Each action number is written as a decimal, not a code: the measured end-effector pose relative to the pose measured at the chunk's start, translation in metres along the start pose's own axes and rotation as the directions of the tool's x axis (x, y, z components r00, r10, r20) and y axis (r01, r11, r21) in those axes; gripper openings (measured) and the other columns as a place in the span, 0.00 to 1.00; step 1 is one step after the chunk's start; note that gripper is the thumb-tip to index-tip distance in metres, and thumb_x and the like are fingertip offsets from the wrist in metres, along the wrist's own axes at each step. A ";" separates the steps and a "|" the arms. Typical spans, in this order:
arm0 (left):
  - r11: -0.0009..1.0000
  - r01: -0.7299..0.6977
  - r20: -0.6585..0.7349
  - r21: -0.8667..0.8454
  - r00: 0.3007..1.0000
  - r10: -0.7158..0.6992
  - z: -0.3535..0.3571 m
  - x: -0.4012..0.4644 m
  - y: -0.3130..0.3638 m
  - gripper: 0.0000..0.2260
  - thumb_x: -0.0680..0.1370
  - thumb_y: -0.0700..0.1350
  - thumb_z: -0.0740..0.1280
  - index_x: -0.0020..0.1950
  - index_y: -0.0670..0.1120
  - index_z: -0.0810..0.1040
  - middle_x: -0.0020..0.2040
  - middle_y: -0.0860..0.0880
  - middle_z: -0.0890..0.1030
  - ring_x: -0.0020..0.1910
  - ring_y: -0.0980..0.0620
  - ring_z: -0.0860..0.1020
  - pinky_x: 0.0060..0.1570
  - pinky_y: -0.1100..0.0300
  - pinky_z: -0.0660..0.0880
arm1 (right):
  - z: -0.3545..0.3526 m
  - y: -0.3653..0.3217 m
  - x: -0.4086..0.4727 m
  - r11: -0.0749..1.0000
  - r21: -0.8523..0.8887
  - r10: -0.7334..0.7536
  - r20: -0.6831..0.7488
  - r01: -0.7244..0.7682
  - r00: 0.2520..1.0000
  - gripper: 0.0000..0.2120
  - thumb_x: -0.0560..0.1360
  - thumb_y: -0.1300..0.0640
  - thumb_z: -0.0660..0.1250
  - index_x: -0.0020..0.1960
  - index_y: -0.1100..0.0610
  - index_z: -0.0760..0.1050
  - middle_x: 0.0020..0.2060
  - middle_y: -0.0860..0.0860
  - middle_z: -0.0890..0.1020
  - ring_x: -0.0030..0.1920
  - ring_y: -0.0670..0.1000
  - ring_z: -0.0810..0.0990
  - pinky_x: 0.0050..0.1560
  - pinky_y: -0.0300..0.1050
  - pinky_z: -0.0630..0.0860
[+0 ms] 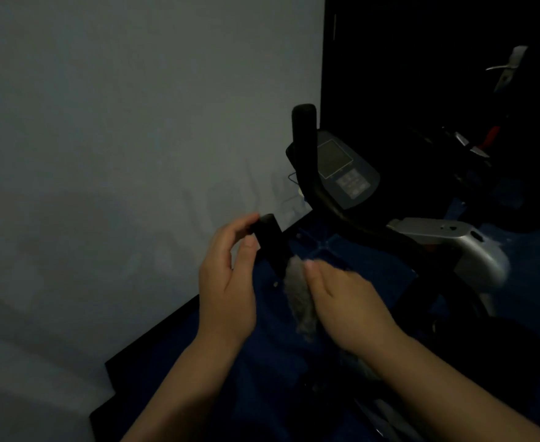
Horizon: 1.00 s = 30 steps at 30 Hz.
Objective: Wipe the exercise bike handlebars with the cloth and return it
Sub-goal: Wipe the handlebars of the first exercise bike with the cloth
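The cloth (299, 299), pale grey and fuzzy, hangs bunched against the lower part of the near handlebar grip (270, 244), a short black foam-covered bar end tilted up toward the wall. Your right hand (345, 301) presses the cloth onto the grip from the right, fingers closed over the fabric, thumb side up, forearm entering from the lower right. Your left hand (230, 279) pinches the grip's upper end between thumb and curled fingers, palm turned toward the bar, forearm rising from the bottom edge. The black handlebar tube (335, 215) curves from the grip to the far upright grip (303, 129), which stands beside the bike's console (345, 169) with its dark screen and button pad. A silver frame section (466, 247) lies to the right of the tube. Blue flooring (281, 352) shows beneath your hands, and a grey wall (118, 138) fills the left.
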<state>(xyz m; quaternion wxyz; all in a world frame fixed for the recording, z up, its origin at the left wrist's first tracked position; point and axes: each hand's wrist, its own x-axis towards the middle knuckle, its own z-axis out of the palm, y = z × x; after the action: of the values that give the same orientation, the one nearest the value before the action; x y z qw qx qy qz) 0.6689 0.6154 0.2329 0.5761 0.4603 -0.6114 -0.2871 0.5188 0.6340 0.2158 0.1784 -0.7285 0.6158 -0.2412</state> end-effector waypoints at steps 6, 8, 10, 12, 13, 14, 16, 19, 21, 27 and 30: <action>1.000 -0.012 -0.058 0.007 0.998 0.012 0.008 -0.006 0.002 0.14 0.80 0.44 0.56 0.62 0.49 0.75 0.58 0.54 0.78 0.58 0.63 0.75 0.57 0.71 0.69 | -0.002 -0.030 0.043 0.913 0.274 0.303 0.038 -0.302 0.952 0.33 0.78 0.36 0.38 0.54 0.52 0.77 0.51 0.52 0.81 0.50 0.53 0.78 0.49 0.46 0.71; 0.999 -0.036 -0.088 -0.034 0.996 0.032 0.010 -0.004 0.003 0.13 0.81 0.43 0.55 0.61 0.47 0.76 0.57 0.54 0.79 0.58 0.62 0.76 0.56 0.72 0.69 | 0.002 -0.054 0.060 0.929 0.316 0.240 -0.117 -0.193 0.964 0.27 0.80 0.39 0.39 0.59 0.47 0.74 0.50 0.47 0.79 0.48 0.50 0.77 0.43 0.42 0.65; 0.994 -0.042 -0.106 -0.105 0.994 0.031 0.008 -0.004 0.003 0.13 0.81 0.43 0.55 0.61 0.45 0.75 0.57 0.54 0.80 0.57 0.62 0.76 0.54 0.73 0.69 | 0.006 -0.063 0.047 0.978 0.204 0.098 -0.292 -0.039 0.951 0.20 0.80 0.41 0.40 0.53 0.42 0.70 0.40 0.41 0.75 0.38 0.45 0.75 0.31 0.39 0.60; 0.990 -0.049 -0.091 -0.135 0.995 0.037 0.002 -0.002 -0.001 0.12 0.81 0.43 0.55 0.60 0.45 0.75 0.56 0.54 0.80 0.57 0.61 0.77 0.54 0.73 0.69 | 0.013 -0.051 0.025 0.997 0.072 -0.004 -0.396 0.035 0.918 0.17 0.79 0.42 0.41 0.56 0.42 0.66 0.40 0.41 0.74 0.37 0.46 0.75 0.28 0.41 0.62; 0.990 -0.051 -0.065 -0.135 0.997 0.042 -0.001 0.000 -0.003 0.12 0.81 0.43 0.55 0.60 0.45 0.75 0.56 0.53 0.80 0.57 0.61 0.77 0.55 0.73 0.69 | 0.013 -0.044 0.019 1.000 0.022 -0.006 -0.381 0.015 0.925 0.17 0.79 0.42 0.41 0.57 0.43 0.66 0.40 0.42 0.74 0.37 0.47 0.75 0.29 0.42 0.63; 0.990 -0.053 -0.036 -0.129 0.998 0.049 -0.005 0.002 -0.005 0.12 0.81 0.42 0.55 0.59 0.44 0.75 0.56 0.53 0.80 0.57 0.61 0.76 0.55 0.73 0.69 | 0.012 -0.040 0.021 0.999 0.025 0.032 -0.348 -0.025 0.937 0.16 0.80 0.44 0.43 0.55 0.45 0.67 0.39 0.43 0.73 0.37 0.48 0.76 0.30 0.43 0.64; 0.990 -0.072 0.013 -0.122 0.997 0.074 -0.009 0.007 -0.005 0.12 0.81 0.41 0.55 0.59 0.42 0.75 0.55 0.53 0.79 0.56 0.62 0.77 0.54 0.73 0.70 | 0.008 -0.047 0.040 0.979 0.139 0.183 -0.269 -0.150 0.946 0.18 0.81 0.45 0.43 0.51 0.48 0.70 0.35 0.45 0.70 0.36 0.49 0.73 0.31 0.43 0.63; 0.986 -0.102 0.079 -0.136 0.990 0.113 -0.013 0.014 -0.004 0.11 0.81 0.41 0.55 0.58 0.43 0.75 0.54 0.54 0.79 0.55 0.61 0.77 0.54 0.71 0.70 | 0.016 -0.072 0.055 0.959 0.238 0.245 -0.416 -0.155 0.876 0.20 0.81 0.44 0.42 0.52 0.46 0.72 0.34 0.42 0.69 0.32 0.45 0.67 0.29 0.41 0.57; 0.978 -0.207 0.104 -0.031 0.972 0.209 -0.013 0.013 -0.006 0.10 0.81 0.43 0.56 0.58 0.48 0.74 0.55 0.57 0.77 0.57 0.59 0.76 0.57 0.67 0.69 | 0.022 -0.073 0.034 0.988 0.093 0.153 -0.524 -0.122 0.838 0.18 0.80 0.44 0.43 0.53 0.46 0.71 0.38 0.43 0.75 0.35 0.46 0.71 0.29 0.41 0.58; 0.716 -0.662 0.433 0.222 0.725 0.536 0.011 0.023 -0.011 0.12 0.78 0.44 0.60 0.55 0.43 0.79 0.59 0.48 0.79 0.63 0.47 0.72 0.67 0.53 0.62 | 0.014 -0.006 -0.056 0.938 -0.294 0.047 -0.419 -0.184 0.907 0.21 0.79 0.48 0.49 0.51 0.55 0.78 0.38 0.51 0.79 0.36 0.54 0.77 0.36 0.45 0.69; 0.488 -0.744 0.504 0.456 0.668 0.548 0.020 0.030 -0.022 0.11 0.78 0.47 0.61 0.52 0.47 0.82 0.57 0.51 0.81 0.63 0.48 0.69 0.65 0.47 0.60 | 0.000 0.020 -0.062 0.956 -0.267 0.013 -0.385 -0.124 0.923 0.20 0.79 0.52 0.50 0.44 0.58 0.78 0.35 0.53 0.79 0.36 0.55 0.76 0.38 0.48 0.68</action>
<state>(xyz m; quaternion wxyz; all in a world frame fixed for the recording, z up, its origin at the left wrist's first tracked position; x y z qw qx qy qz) 0.6571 0.5763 0.2234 0.3550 0.3090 -0.8752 0.1116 0.4949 0.6915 0.1962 -0.0430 -0.6639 0.6923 -0.2796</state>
